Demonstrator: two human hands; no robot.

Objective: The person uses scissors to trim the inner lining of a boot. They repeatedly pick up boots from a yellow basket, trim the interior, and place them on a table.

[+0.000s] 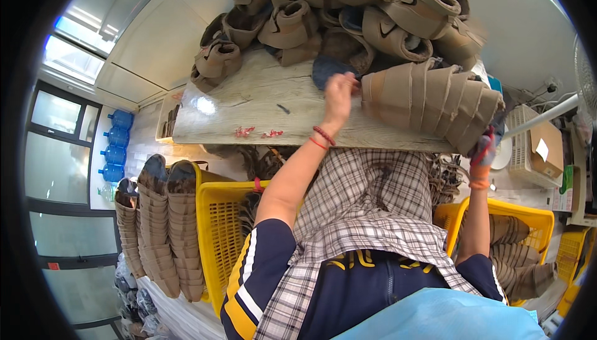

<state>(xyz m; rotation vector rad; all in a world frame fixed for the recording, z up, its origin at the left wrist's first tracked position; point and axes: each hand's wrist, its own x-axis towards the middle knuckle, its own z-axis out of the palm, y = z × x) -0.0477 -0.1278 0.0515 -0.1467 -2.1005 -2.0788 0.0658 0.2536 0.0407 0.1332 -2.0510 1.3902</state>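
A nested stack of tan fabric shoe uppers [429, 101] lies on its side at the table's right front. My right hand [482, 153], in a grey and orange glove, grips the wide end of that stack from the right. My bare left hand [339, 101], with red bands at the wrist, is raised over the table left of the stack's narrow end. Its fingers are bent beside a dark blue-lined shoe upper [324, 71]; blur hides whether they hold it. A heap of loose tan shoe uppers [289, 26] covers the far side of the table.
The pale wood-grain table [249, 104] has red scraps [244, 132] near its front edge. Yellow crates [217, 240] stand at my left and right [497, 206]. Tall stacks of uppers [168, 228] stand at the left. A fan pole [541, 116] rises at right.
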